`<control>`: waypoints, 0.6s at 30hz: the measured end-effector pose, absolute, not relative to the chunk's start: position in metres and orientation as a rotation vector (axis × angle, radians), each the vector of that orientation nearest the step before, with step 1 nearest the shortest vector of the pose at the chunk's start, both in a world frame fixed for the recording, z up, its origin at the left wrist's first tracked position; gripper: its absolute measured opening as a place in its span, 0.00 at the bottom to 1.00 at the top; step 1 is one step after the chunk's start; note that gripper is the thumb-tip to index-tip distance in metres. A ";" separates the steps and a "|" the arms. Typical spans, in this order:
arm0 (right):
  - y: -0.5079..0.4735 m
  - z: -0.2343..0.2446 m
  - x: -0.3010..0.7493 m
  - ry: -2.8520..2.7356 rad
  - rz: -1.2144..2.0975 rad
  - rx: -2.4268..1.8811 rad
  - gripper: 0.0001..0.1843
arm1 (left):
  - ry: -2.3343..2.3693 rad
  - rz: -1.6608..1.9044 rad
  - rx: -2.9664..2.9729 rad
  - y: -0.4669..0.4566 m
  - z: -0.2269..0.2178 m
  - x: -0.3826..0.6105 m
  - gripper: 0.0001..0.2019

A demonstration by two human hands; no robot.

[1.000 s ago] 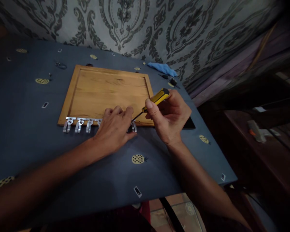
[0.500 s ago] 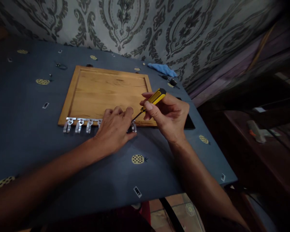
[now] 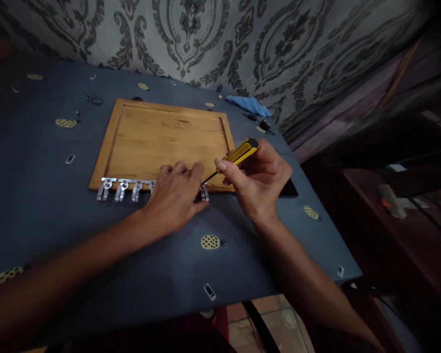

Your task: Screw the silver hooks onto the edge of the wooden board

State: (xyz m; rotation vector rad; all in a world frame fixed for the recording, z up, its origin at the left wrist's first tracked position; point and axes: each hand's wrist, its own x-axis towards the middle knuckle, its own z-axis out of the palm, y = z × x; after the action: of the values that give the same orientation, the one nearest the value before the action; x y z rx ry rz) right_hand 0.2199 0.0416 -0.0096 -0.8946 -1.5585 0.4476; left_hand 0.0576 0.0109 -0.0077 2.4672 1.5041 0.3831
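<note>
A framed wooden board [image 3: 169, 132] lies on the table, with a metal hook rail [image 3: 122, 185] along its near edge. Several silver hooks hang over that edge. My left hand [image 3: 174, 198] is closed over the rail, fingers on the board and thumb at the front by the rightmost hook [image 3: 205, 192]; it hides the rail's middle part. Between the thumb and fingers of my right hand [image 3: 262, 181] is a yellow and black screwdriver [image 3: 242, 152]. It slants down to the left, its tip at the rail's right end beside my left fingers. The screw under the tip is too small to make out.
Blue cloth with pineapple prints covers the table [image 3: 150, 279]. A blue rag [image 3: 248, 104] and a dark tool [image 3: 260, 122] lie at the back right. A dark flat object [image 3: 289, 189] sits partly behind my right hand. A patterned curtain [image 3: 191, 39] hangs at the back.
My right hand has shifted slightly right, and its fingers have changed position on the screwdriver handle. The tip stays at the rail's right end. My left hand holds its place.
</note>
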 end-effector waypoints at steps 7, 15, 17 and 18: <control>0.044 -0.007 0.222 -1.597 0.486 -0.890 0.17 | 1.500 0.385 2.472 0.011 -0.007 0.058 0.27; 0.037 0.008 0.223 -1.595 0.529 -0.913 0.13 | 1.507 0.357 2.448 0.011 -0.005 0.058 0.23; 0.036 0.008 0.223 -1.531 0.482 -0.922 0.14 | 1.505 0.359 2.440 0.011 -0.004 0.058 0.23; 0.037 0.007 0.223 -1.524 0.468 -0.926 0.15 | 1.505 0.360 2.434 0.011 -0.004 0.058 0.23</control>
State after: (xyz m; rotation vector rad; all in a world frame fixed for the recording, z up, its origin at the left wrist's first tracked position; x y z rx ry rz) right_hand 0.2233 0.0366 0.0073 -0.9258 -1.5240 0.4678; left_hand 0.0578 0.0112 -0.0039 2.4339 1.5055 0.3596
